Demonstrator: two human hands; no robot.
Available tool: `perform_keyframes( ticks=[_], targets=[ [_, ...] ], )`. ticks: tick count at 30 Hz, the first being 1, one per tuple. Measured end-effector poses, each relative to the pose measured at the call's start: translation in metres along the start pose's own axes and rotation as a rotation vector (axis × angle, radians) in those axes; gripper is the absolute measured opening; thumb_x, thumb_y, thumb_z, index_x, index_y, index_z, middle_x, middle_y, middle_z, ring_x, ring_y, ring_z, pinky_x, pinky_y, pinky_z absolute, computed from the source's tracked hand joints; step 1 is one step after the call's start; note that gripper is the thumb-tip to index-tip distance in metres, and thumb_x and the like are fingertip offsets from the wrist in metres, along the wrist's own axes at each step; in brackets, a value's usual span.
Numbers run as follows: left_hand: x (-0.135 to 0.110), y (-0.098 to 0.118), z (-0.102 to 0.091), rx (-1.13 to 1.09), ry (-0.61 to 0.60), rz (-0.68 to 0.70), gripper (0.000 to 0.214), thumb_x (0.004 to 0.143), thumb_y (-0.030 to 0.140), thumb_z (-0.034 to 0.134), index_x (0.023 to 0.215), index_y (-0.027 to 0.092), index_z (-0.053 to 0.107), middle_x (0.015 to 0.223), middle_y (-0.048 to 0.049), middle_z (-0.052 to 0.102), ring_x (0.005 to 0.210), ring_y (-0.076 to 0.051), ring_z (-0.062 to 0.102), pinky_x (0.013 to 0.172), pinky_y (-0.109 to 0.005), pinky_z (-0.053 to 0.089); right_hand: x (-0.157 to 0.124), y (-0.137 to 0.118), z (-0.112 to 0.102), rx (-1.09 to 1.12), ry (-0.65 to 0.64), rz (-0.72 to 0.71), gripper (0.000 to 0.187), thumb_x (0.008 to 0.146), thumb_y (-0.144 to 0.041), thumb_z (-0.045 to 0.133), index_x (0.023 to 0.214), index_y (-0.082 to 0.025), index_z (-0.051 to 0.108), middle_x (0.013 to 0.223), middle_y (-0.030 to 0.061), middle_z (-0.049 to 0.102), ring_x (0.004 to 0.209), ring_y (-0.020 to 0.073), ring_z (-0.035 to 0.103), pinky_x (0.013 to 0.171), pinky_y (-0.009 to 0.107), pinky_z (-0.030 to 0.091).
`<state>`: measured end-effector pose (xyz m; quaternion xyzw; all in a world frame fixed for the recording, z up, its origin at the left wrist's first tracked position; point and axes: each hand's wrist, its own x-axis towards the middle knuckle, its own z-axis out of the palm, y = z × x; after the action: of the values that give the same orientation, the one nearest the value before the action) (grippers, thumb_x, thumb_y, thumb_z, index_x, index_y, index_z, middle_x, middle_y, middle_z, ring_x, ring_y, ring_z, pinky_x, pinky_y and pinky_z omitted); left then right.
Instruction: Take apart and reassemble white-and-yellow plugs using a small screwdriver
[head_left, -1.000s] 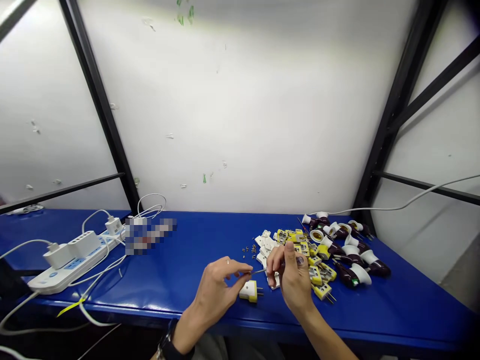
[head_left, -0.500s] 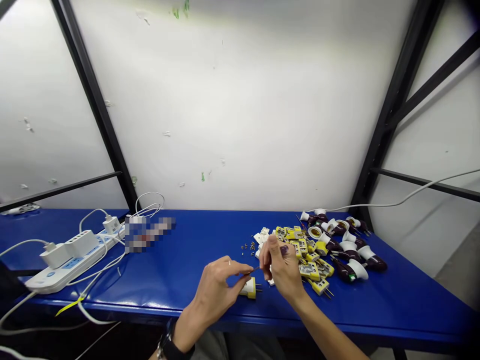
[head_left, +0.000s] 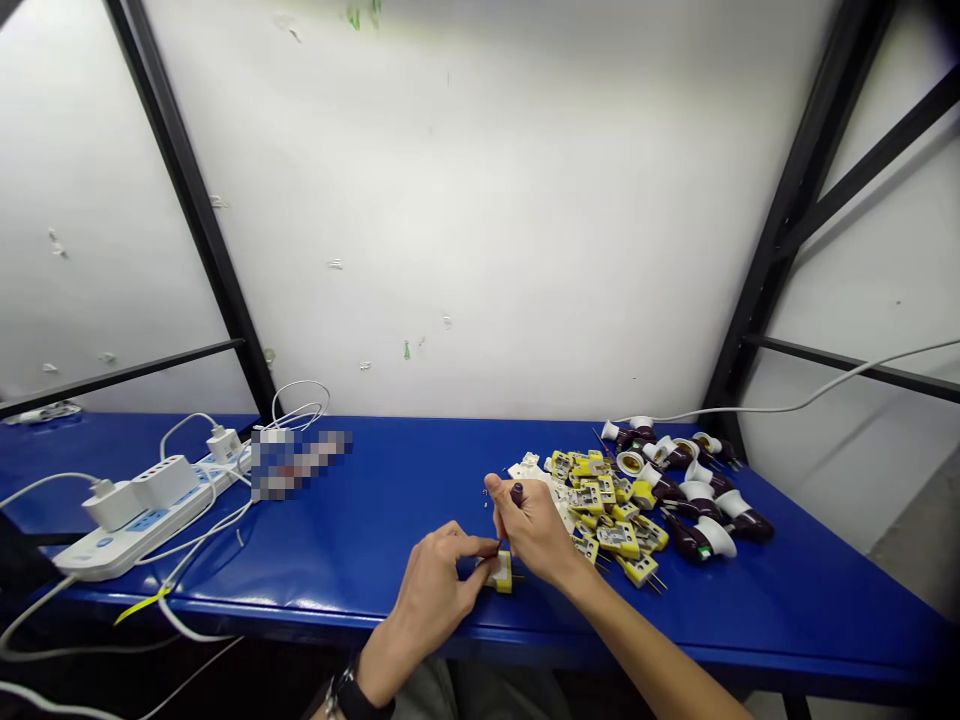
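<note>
My right hand (head_left: 531,527) is closed around a screwdriver (head_left: 517,493) with a dark handle. It is held upright, and its thin shaft (head_left: 499,546) points down at a yellow and white plug adapter (head_left: 502,576) on the table. The plug's metal prongs face right. My left hand (head_left: 439,577) has thumb and forefinger bent round the plug's left end, beside the screwdriver's tip. Any screw at the tip is too small to make out. To the right of my right hand lies a pile of open yellow plug housings (head_left: 617,541) with metal inside.
White plastic covers (head_left: 529,466) lie behind my right hand, near several tiny screws (head_left: 485,497). Dark purple and white lamp holders (head_left: 697,540) are heaped at the right. A white power strip (head_left: 120,545) with cables runs along the left of the blue table (head_left: 315,560).
My right hand has moved left with the screwdriver, which has gone from tilted to upright over the plug. My left fingertips have come down slightly onto the plug.
</note>
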<state>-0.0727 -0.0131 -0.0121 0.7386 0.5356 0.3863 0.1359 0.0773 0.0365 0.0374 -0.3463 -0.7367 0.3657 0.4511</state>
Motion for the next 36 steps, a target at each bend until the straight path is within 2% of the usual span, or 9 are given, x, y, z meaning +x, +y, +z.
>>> perform_keyframes(
  ticks=[6, 12, 21, 24, 26, 29, 32, 36],
  targets=[
    [-0.002, -0.003, -0.005, -0.015, -0.02, 0.026, 0.023, 0.088, 0.019, 0.062, 0.095, 0.029, 0.082, 0.078, -0.0023, 0.076, 0.07, -0.018, 0.068, 0.066, -0.026, 0.049, 0.003, -0.003, 0.002, -0.032, -0.044, -0.036, 0.068, 0.101, -0.059, 0.04, 0.046, -0.019, 0.05, 0.039, -0.0032, 0.043, 0.039, 0.0096, 0.041, 0.044, 0.024, 0.029],
    [-0.004, -0.007, -0.003, -0.077, -0.001, 0.033, 0.02, 0.086, 0.017, 0.062, 0.093, 0.024, 0.079, 0.083, -0.003, 0.077, 0.074, -0.018, 0.068, 0.069, -0.027, 0.049, 0.005, -0.004, 0.003, -0.088, -0.079, -0.062, 0.066, 0.102, -0.052, 0.04, 0.046, -0.019, 0.049, 0.043, -0.0026, 0.046, 0.044, 0.0097, 0.039, 0.049, 0.026, 0.028],
    [-0.002, -0.004, 0.001, -0.091, 0.026, 0.04, 0.013, 0.088, 0.018, 0.063, 0.09, 0.022, 0.075, 0.085, -0.0028, 0.077, 0.077, -0.019, 0.068, 0.072, -0.027, 0.049, 0.004, 0.001, 0.006, -0.107, -0.092, -0.023, 0.06, 0.1, -0.051, 0.046, 0.049, -0.02, 0.044, 0.043, -0.0031, 0.046, 0.042, 0.0096, 0.041, 0.044, 0.024, 0.027],
    [0.002, -0.003, 0.004, -0.156, 0.017, 0.031, 0.014, 0.089, 0.017, 0.061, 0.084, 0.021, 0.073, 0.081, -0.0016, 0.077, 0.073, -0.017, 0.069, 0.07, -0.024, 0.051, 0.004, -0.003, 0.002, -0.049, -0.077, -0.004, 0.045, 0.097, -0.049, 0.053, 0.063, -0.019, 0.055, 0.053, -0.0024, 0.057, 0.043, 0.0095, 0.046, 0.043, 0.022, 0.033],
    [0.004, -0.004, 0.006, -0.195, 0.0, 0.031, 0.017, 0.092, 0.017, 0.058, 0.085, 0.021, 0.074, 0.081, -0.001, 0.077, 0.071, -0.016, 0.07, 0.07, -0.023, 0.051, 0.003, -0.006, -0.004, 0.033, -0.075, -0.009, 0.033, 0.098, -0.046, 0.051, 0.085, -0.018, 0.064, 0.07, -0.0004, 0.066, 0.046, 0.0091, 0.052, 0.047, 0.021, 0.041],
    [0.002, -0.005, 0.006, -0.18, 0.001, 0.055, 0.018, 0.092, 0.017, 0.058, 0.091, 0.022, 0.075, 0.084, -0.0012, 0.078, 0.074, -0.017, 0.071, 0.071, -0.023, 0.051, 0.0, -0.008, -0.014, 0.141, -0.127, -0.033, 0.03, 0.1, -0.041, 0.046, 0.105, -0.018, 0.067, 0.087, 0.0032, 0.071, 0.051, 0.0093, 0.058, 0.052, 0.023, 0.049],
    [0.0, -0.005, 0.004, -0.154, -0.004, 0.079, 0.019, 0.091, 0.017, 0.058, 0.094, 0.023, 0.076, 0.088, -0.0018, 0.078, 0.078, -0.018, 0.071, 0.073, -0.024, 0.052, -0.004, -0.009, -0.018, 0.087, -0.143, -0.071, 0.025, 0.098, -0.034, 0.052, 0.099, -0.018, 0.071, 0.085, 0.0038, 0.073, 0.055, 0.0113, 0.062, 0.053, 0.023, 0.05],
    [0.002, -0.005, 0.004, -0.21, 0.006, 0.056, 0.011, 0.088, 0.02, 0.064, 0.089, 0.021, 0.075, 0.087, -0.0018, 0.078, 0.08, -0.019, 0.072, 0.074, -0.024, 0.053, -0.006, -0.012, -0.014, -0.097, 0.008, -0.175, 0.015, 0.087, -0.03, 0.069, 0.079, -0.019, 0.073, 0.065, 0.0005, 0.07, 0.053, 0.0121, 0.06, 0.052, 0.023, 0.046]
  ],
)
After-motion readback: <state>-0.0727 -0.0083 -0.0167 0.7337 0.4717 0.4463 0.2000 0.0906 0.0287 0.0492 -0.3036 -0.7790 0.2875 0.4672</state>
